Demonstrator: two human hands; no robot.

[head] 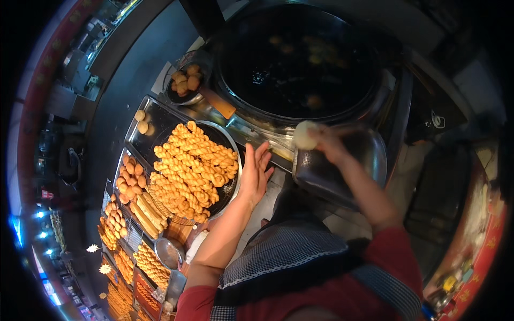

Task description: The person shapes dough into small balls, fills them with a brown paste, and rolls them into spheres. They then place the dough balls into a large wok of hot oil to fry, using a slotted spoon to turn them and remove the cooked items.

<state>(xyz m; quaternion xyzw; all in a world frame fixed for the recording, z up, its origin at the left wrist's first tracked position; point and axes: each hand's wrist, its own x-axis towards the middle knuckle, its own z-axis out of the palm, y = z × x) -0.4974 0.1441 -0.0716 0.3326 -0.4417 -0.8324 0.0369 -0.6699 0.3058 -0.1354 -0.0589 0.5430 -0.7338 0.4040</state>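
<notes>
My right hand [330,143] grips a pale, round dough piece [305,135], slightly blurred, at the near rim of a large wok of dark oil [277,94]. Below that hand is a metal tray [339,176]. In the oil, several browned pieces [321,52] show dimly, and one lone piece [314,102] floats near the closer side. My left hand [255,172] holds nothing, its fingers apart, just right of a round metal pan [237,146]. Fried dough twists [192,166] are heaped at that pan.
A bowl-shaped strainer [166,87] holds fried balls, with a wooden handle [220,105] beside it. Two pale balls [141,121] sit on a rectangular tray [154,108]. Fried sticks [148,214], brown balls [130,178] and more twists [150,265] line the left counter, near a small sieve [168,252].
</notes>
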